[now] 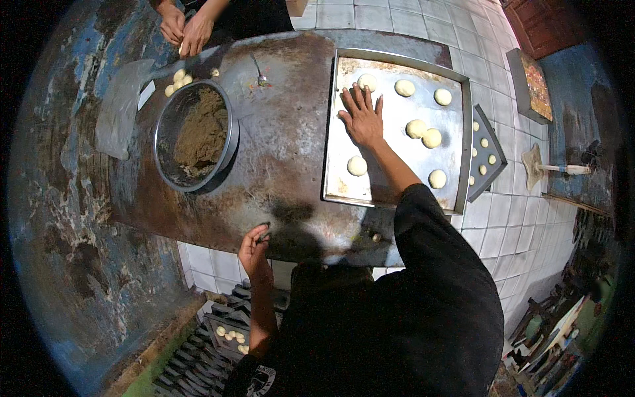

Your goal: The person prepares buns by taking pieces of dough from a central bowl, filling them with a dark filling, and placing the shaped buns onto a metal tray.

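My right hand lies flat, fingers spread, on the bare metal of a large baking tray. Several pale dough balls sit on the tray; the nearest are one just beyond my fingertips and one beside my wrist. My left hand is at the near edge of the worn metal table, fingers curled over that edge. A steel bowl of brown filling stands on the table's left part.
Another person's hands work a dough piece at the far edge, with a few dough balls and a spoon nearby. A smaller tray with dough pieces sits right, over the tiled floor. Stacked trays lie below left.
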Tool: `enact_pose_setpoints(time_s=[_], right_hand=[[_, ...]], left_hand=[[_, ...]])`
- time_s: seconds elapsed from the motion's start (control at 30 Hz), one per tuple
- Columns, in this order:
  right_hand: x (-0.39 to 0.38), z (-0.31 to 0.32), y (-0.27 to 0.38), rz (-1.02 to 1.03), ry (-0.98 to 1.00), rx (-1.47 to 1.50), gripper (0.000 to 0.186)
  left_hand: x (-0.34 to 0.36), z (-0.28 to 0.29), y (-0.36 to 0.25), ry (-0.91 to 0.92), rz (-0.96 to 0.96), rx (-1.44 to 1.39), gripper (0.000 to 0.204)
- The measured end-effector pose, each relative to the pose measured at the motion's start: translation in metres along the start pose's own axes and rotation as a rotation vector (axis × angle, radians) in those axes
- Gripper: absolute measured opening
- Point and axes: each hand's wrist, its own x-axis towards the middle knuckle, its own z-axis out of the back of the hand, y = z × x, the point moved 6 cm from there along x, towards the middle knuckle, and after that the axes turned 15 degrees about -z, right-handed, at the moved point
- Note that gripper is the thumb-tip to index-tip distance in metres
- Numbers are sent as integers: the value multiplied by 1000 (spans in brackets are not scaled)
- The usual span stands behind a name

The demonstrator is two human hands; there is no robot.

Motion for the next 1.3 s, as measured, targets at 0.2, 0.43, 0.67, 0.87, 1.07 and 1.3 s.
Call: enact_pose_setpoints(time_s=[0.2, 0.43, 0.67, 0.87, 1.07, 1.3], right_hand=[[-19, 77, -76, -208, -164, 192, 43], [-62, 84, -150, -202, -105, -296, 21], [-101, 157, -17, -567, 457, 1128, 28], [-152, 168, 133, -681, 708, 1759, 48], [-154, 153, 292, -376, -43, 794, 25], [-161, 89, 422, -245, 371, 827, 34]], left_hand=[[19, -28, -16, 129, -89, 44, 33], [52, -81, -3, 352, -88, 96, 29], [97, -158, -59, 600, -265, 24, 29], [124, -134, -58, 693, 27, -282, 19], [136, -25, -28, 337, 185, -368, 26], [185, 109, -41, 281, 127, -472, 26]])
